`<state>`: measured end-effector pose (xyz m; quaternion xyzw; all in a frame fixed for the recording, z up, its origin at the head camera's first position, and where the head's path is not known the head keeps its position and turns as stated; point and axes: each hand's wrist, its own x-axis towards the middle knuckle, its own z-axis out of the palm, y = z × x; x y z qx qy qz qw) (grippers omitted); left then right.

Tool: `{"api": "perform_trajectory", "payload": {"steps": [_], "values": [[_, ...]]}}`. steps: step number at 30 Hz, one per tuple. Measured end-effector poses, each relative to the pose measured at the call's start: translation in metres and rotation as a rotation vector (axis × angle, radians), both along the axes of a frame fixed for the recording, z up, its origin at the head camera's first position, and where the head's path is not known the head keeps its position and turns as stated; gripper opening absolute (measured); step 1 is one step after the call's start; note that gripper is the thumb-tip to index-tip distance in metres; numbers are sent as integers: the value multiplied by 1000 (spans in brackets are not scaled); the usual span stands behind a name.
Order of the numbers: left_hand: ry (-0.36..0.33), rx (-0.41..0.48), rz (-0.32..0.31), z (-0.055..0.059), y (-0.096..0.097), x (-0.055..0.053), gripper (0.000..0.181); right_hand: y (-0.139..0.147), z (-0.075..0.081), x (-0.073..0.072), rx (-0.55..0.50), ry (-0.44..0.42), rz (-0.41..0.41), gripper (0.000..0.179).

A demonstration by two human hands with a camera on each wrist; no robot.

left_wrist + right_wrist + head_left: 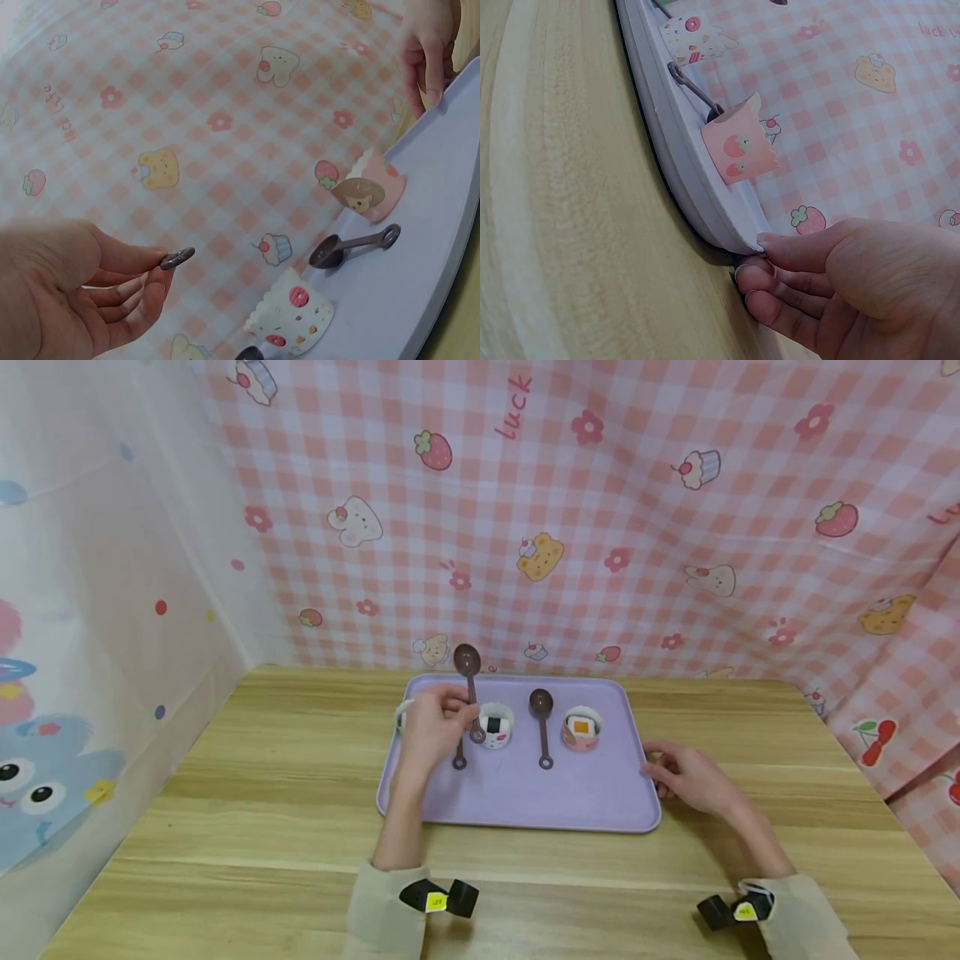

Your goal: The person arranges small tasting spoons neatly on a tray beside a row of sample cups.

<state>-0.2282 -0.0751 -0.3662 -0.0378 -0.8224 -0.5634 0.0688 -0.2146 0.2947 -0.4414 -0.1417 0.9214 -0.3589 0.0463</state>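
My left hand (pixel 432 727) pinches a dark brown measuring spoon (pixel 467 660) by its handle, held up above the lilac tray (pixel 570 797). In the left wrist view only the end of that spoon (pixel 178 259) shows between thumb and fingers. With its thumb on the rim and fingers curled beneath, my right hand (pixel 870 281) grips the tray's right edge. A second brown spoon (pixel 545 735) lies between the white paper cup (pixel 497 737) and the pink paper cup (pixel 581 739). Another spoon (pixel 459 762) is partly hidden by my left hand.
The middle cup holds a white piece with a black band (pixel 493 725); the pink one holds a white piece with an orange square (pixel 581 726). A further cup (pixel 401 717) is mostly hidden behind my left hand. A pink checked curtain (pixel 570 468) hangs behind the wooden table (pixel 247 827).
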Motion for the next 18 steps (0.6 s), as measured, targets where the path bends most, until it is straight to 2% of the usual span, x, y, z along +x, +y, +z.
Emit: {"api": "perform_trajectory", "payload": {"steps": [12, 18], "values": [[41, 20, -29, -2, 14, 1, 20, -1, 0, 2, -8, 1, 3, 37], [32, 32, -44, -3, 25, 0, 19, 0, 0, 1, -5, -4, 5, 37]]}}
